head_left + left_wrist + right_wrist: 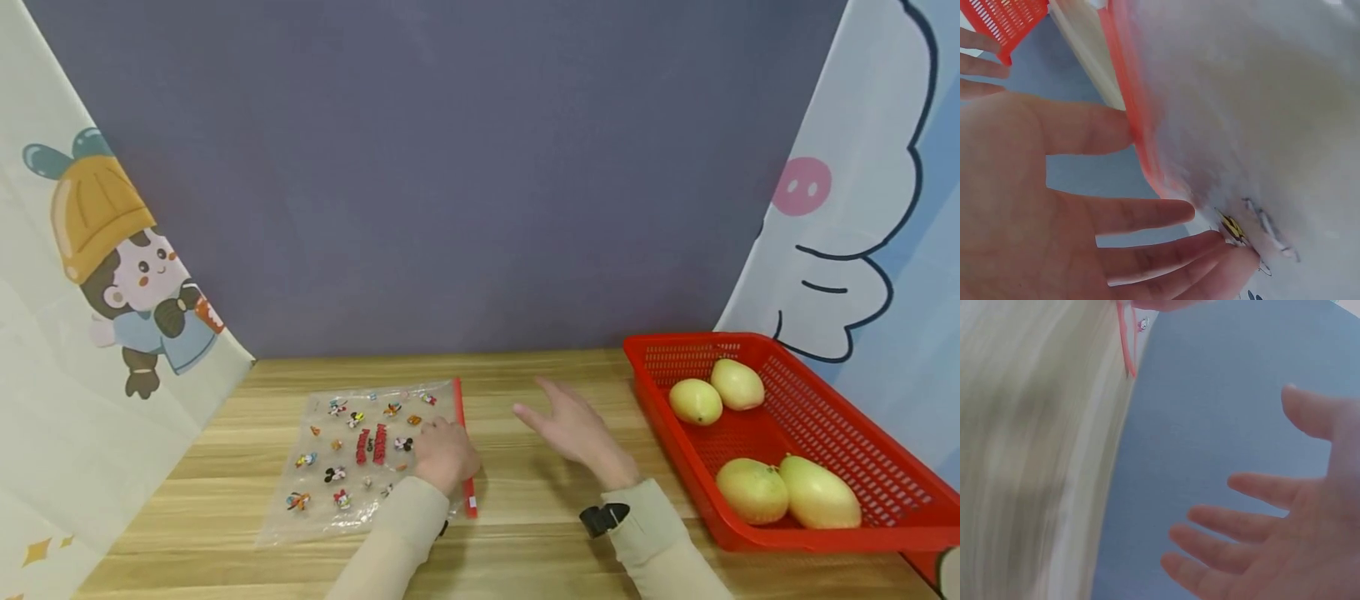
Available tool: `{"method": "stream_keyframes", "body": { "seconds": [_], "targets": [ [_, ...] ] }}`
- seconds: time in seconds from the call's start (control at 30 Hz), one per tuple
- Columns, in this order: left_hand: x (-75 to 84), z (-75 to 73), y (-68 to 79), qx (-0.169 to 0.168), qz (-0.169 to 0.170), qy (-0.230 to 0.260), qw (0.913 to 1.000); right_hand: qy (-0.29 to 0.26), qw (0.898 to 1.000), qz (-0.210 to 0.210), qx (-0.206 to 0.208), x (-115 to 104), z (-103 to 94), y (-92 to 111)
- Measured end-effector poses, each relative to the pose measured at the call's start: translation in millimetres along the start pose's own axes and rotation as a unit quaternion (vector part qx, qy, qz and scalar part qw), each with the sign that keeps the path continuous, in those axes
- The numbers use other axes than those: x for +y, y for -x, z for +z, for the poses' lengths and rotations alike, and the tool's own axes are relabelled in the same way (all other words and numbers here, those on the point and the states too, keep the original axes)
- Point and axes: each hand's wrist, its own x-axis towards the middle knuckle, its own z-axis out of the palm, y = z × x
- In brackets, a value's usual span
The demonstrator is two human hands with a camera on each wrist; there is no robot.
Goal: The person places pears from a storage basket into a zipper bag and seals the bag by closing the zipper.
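A clear zip bag (352, 467) printed with small cartoon figures and red lettering lies flat on the wooden table, its red zip strip (461, 408) on the right side. My left hand (444, 454) rests over the bag near that strip. The left wrist view shows its fingers (1141, 215) extended, fingertips at the printed plastic and thumb right at the red strip. Between the bag and the red basket my right hand (579, 429) hovers over the table, its fingers (1229, 522) spread and nothing in them.
A red plastic basket (675, 475) stands at the right of the table (525, 550). Inside it lie two yellow-green fruits (696, 402) at the back and two larger ones (752, 490) in front. A dark grey panel (465, 183) rises behind the table, with printed cartoon sheets on both sides.
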Motion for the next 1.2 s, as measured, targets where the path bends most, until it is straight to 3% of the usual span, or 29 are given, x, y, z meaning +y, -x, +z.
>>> {"method": "stream_keyframes", "body": {
  "seconds": [0.4,0.7,1.2],
  "targets": [
    [-5.8,-1.2,0.3,0.024,0.012,0.08,0.9964,-0.042,0.999,0.001,0.002,-2.9,16.3,-7.3],
    [-14.6,-6.3,0.5,0.043,0.024,0.194,0.9798,-0.092,0.996,0.003,0.003,-3.3,26.7,-12.2],
    [-18.0,-12.4,5.3,0.076,0.018,0.271,0.9594,-0.156,0.987,0.017,0.02,-4.1,43.3,-19.3]
  ]
}}
